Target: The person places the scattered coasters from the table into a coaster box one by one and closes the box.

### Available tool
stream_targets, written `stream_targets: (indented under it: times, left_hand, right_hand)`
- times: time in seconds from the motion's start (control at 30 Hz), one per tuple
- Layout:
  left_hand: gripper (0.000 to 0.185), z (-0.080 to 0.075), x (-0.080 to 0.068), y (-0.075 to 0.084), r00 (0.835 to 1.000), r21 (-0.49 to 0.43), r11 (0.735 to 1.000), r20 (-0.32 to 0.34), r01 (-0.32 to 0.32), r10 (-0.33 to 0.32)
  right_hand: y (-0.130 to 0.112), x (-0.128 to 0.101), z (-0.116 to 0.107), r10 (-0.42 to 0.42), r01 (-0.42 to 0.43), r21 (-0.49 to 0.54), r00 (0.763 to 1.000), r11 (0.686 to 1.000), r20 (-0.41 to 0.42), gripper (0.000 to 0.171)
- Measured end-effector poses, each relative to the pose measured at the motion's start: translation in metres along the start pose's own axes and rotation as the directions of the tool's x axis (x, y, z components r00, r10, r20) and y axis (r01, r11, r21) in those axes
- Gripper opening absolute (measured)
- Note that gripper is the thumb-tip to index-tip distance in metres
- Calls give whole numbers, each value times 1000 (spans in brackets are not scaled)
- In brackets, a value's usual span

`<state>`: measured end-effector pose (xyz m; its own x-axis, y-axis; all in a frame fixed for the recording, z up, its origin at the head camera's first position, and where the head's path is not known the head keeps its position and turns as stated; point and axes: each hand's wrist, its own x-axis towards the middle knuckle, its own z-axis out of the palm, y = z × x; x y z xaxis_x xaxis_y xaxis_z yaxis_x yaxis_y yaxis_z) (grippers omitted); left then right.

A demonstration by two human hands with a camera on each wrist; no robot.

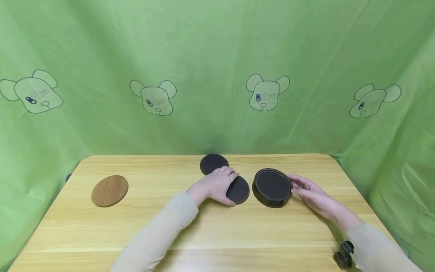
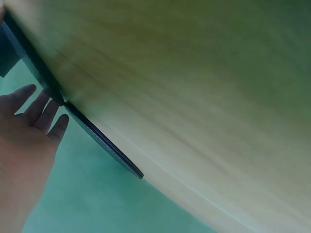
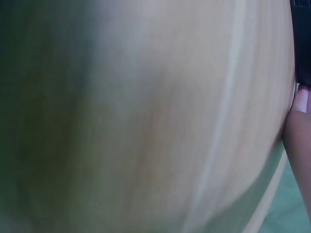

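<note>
Thumb and fingers of my left hand (image 1: pixel 217 185) span a round black coaster (image 1: pixel 238 190) in the middle of the table, gripping it at its edges. The hand covers part of that coaster. Just behind it lies a second black coaster (image 1: pixel 213 163), partly hidden by the fingers. In the left wrist view both discs show edge-on, the farther coaster (image 2: pixel 104 141) beyond the fingertips (image 2: pixel 59 126). To the right stands a round dark brown holder (image 1: pixel 268 200) with a black coaster (image 1: pixel 273 185) inside. My right hand (image 1: pixel 312 196) touches the holder's right side with extended fingers.
A round wooden disc (image 1: pixel 110 191) with a small dark centre mark lies on the left part of the wood-grain table (image 1: pixel 217 241). Green curtains (image 1: pixel 210 45) with printed mouse heads hang behind and at both sides. A small black device (image 1: pixel 344 255) sits at the right sleeve.
</note>
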<state>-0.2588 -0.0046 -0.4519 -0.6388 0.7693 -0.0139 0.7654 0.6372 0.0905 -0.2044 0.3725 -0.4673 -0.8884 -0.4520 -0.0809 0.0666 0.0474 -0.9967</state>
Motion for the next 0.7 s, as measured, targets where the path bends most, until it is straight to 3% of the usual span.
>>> stream_targets:
  times: [0.43,0.7]
  left_hand:
    - [101,-1,-1,2,998,-18,999,-58,-30,28]
    - [103,-2,-1,1,995,24,998,-81,-60,61]
  right_hand:
    - [1,1,-1,-12,12,-5,1000,1000,7,48]
    - [2,1,-1,-11,10,4,1000,1000,13,48]
